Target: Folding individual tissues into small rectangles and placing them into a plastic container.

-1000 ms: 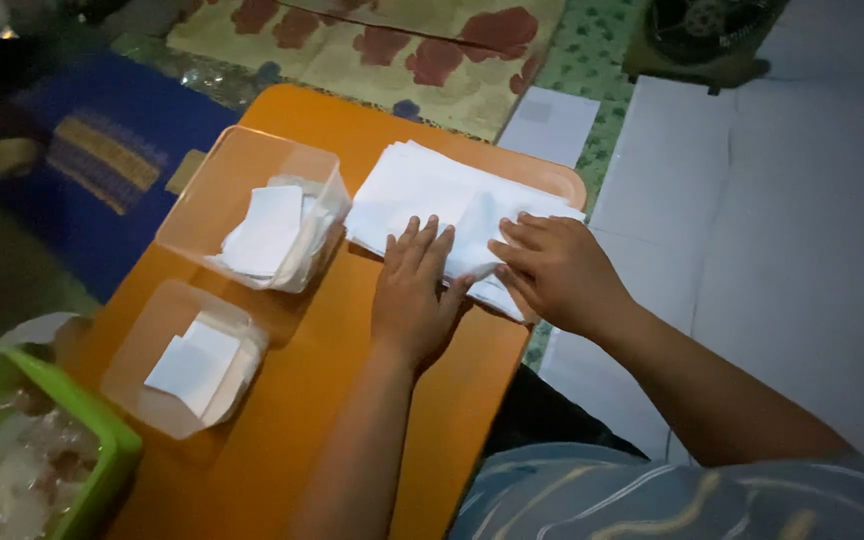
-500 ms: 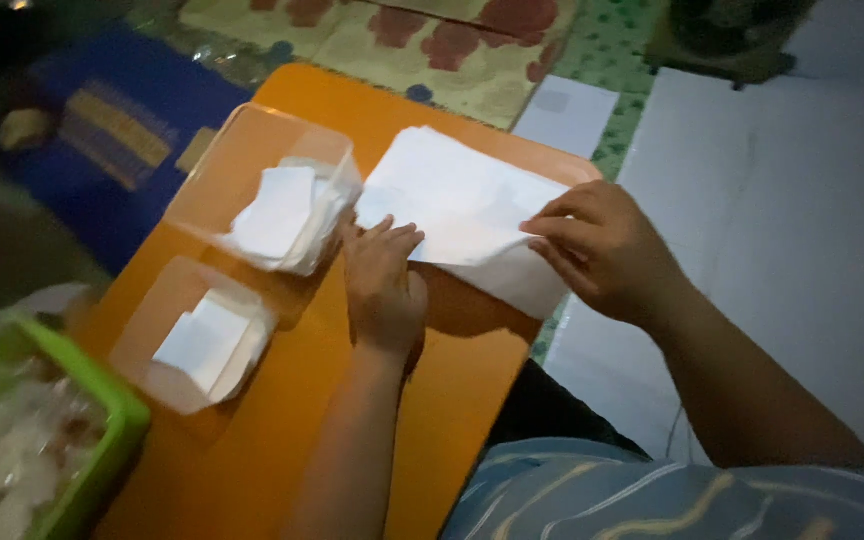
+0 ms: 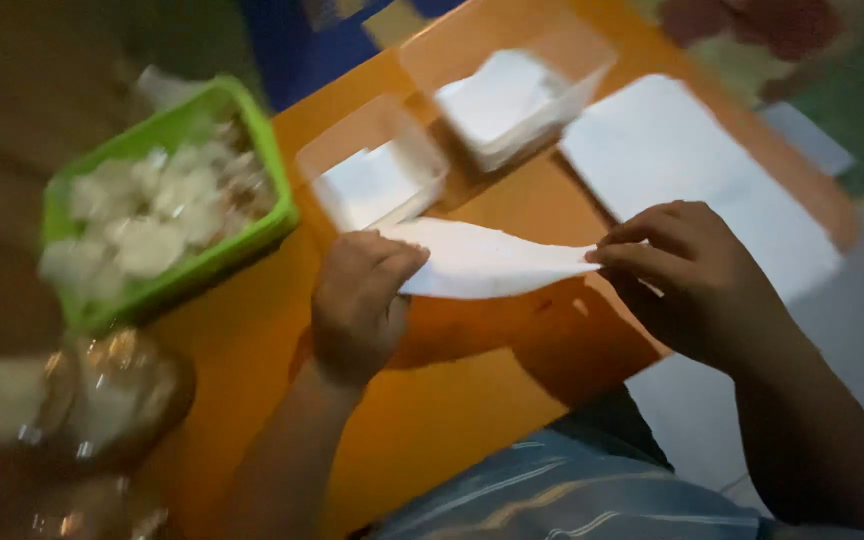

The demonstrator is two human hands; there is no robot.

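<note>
Orange table underneath, with a stack of white sheets lying flat at its far right part. Above the table's middle, held off the surface, a thin white paper sheet, slightly sagging and creased, pinched at its near-left end by the left hand and at its right tip by the fingertips of the right hand, both closed on it. At the left edge a green basket full of pale, blurred lumps, then two clear plastic boxes side by side beyond the sheet, the farther box holding a pile of folded white papers and the nearer box a flatter white piece.
</note>
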